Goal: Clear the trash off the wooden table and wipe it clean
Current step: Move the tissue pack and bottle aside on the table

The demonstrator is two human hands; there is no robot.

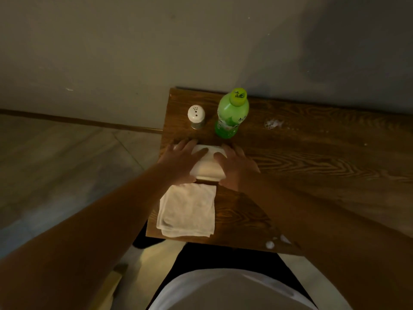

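Both hands flat on a small white folded packet [209, 162], near the worktop's left edge: left hand [182, 162] pressing its left side with fingers spread and straight, right hand [238, 167] pressing its right side, thumb laid over the top. Neither grip clamped; fingers apart, resting on the packet rather than curled round it. Cannot tell whether the packet is a napkin, a tissue pack or a wrapper.

Just nearer the front edge, almost touching the packet: a folded white cloth [187, 211], long axis running front to back, its near end overhanging the front-left corner. Packet's long axis likewise roughly front to back, pointing at the back edge.

Behind the hands, towards the back-left corner: a white shaker [196, 116] and a green bottle [232, 113], both upright, capped end up. Further right on the wooden worktop [312, 162], a pale smear [273, 124]; white crumbs [271, 243] at the front edge.

Likely risks: pushing the packet forward could knock the bottle or shaker over, both standing close ahead; a sleeve or forearm could drag the overhanging cloth off the corner onto the floor.
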